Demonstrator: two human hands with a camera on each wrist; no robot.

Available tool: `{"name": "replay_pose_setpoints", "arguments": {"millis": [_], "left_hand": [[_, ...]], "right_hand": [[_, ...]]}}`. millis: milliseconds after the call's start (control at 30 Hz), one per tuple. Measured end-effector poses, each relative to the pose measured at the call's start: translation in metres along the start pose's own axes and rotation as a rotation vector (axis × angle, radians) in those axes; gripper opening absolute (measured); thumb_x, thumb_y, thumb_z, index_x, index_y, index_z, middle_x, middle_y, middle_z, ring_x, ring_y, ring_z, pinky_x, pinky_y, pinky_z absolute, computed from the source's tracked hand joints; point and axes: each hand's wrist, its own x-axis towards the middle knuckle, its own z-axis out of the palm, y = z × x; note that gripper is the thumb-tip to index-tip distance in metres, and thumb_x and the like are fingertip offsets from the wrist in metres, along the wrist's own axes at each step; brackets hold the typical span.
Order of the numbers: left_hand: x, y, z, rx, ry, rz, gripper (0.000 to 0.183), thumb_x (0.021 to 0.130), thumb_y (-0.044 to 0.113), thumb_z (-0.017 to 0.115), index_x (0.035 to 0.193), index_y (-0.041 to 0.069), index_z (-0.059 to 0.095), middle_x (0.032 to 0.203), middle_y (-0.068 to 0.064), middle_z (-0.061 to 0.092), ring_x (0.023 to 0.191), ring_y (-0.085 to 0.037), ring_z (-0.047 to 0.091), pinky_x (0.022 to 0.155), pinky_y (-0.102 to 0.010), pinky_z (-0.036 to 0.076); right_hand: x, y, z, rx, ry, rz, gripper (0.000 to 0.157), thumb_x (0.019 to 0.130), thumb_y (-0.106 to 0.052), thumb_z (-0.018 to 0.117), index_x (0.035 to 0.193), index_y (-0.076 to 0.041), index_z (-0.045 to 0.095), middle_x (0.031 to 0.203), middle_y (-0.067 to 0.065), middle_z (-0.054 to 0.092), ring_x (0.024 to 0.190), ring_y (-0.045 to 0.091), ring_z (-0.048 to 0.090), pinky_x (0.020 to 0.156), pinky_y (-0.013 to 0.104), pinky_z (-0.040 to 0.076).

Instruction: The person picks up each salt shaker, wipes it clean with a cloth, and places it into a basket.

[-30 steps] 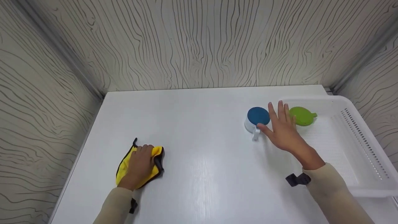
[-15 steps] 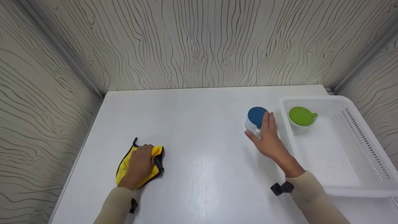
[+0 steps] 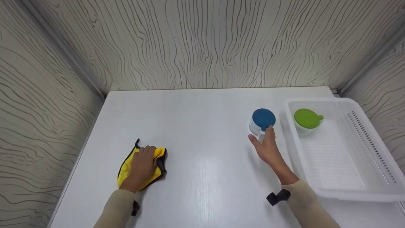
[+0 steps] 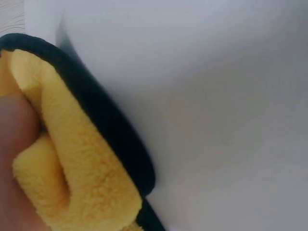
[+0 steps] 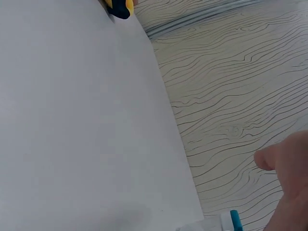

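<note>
In the head view my left hand [image 3: 141,166] grips a yellow cloth [image 3: 126,169] with black edging on the left of the white table. The left wrist view shows the bunched cloth [image 4: 89,163] up close, partly covering the fingers. A white cup [image 3: 255,127] with a blue lid [image 3: 264,117] stands right of the middle, its handle [image 3: 260,135] facing me. My right hand [image 3: 267,148] is right at that handle, thumb to the left of it and fingers to the right, spread apart. In the right wrist view the teal lid edge [image 5: 236,220] shows low, below the extended thumb [image 5: 266,158].
A white plastic basket [image 3: 322,195] with slotted sides stands on the right. At its back left sits a cup with a green lid [image 3: 306,118]. Patterned panels [image 3: 202,44] wall in the table [image 3: 196,126] at the back and sides.
My right hand has come left and toward me, from over the basket's edge and the cup to the cup's handle. The left hand stays on the cloth.
</note>
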Motion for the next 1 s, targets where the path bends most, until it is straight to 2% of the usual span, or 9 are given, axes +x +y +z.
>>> {"name": "replay_pose_setpoints", "arguments": {"millis": [233,367,567,767,1000], "left_hand": [[-0.003,0.0,-0.001,-0.003,0.022,0.014,0.028,0.099,0.015,0.064,0.123,0.005,0.054,0.113,-0.01,0.058,0.102,-0.03,0.049,0.089,-0.047,0.042],[-0.003,0.0,0.0,-0.011,0.036,0.021,0.028,0.1,0.016,0.064,0.123,0.006,0.054,0.112,-0.01,0.058,0.101,-0.029,0.049,0.089,-0.046,0.042],[-0.003,0.0,0.0,-0.021,0.025,0.009,0.027,0.1,0.016,0.063,0.124,0.007,0.054,0.113,-0.009,0.058,0.101,-0.029,0.048,0.09,-0.046,0.042],[-0.003,0.001,0.0,-0.028,0.016,0.0,0.027,0.101,0.017,0.063,0.125,0.008,0.054,0.113,-0.009,0.058,0.101,-0.028,0.048,0.091,-0.046,0.042],[-0.003,0.0,0.0,-0.027,0.017,-0.003,0.029,0.1,0.017,0.064,0.126,0.007,0.054,0.116,-0.009,0.059,0.102,-0.028,0.048,0.093,-0.047,0.043]], "right_hand": [[0.01,0.016,0.014,0.138,0.113,-0.097,0.08,0.107,-0.018,0.05,0.16,0.001,-0.007,0.164,0.029,0.006,0.153,0.045,0.006,0.122,0.06,0.009],[0.016,0.023,0.016,0.202,0.166,-0.054,0.077,0.107,-0.017,0.052,0.16,0.001,-0.001,0.164,0.028,0.013,0.153,0.042,0.014,0.121,0.055,0.02],[0.023,0.03,0.016,0.263,0.207,0.058,0.083,0.107,-0.026,0.052,0.159,0.002,-0.005,0.164,0.03,0.008,0.149,0.045,0.025,0.117,0.051,0.031],[0.029,0.034,0.017,0.253,0.242,0.119,0.086,0.107,-0.035,0.052,0.159,0.004,-0.004,0.162,0.033,0.013,0.141,0.046,0.039,0.115,0.051,0.036],[0.033,0.038,0.016,0.217,0.263,0.151,0.081,0.108,-0.036,0.047,0.159,0.005,-0.001,0.16,0.033,0.02,0.143,0.045,0.036,0.116,0.052,0.034]]}}
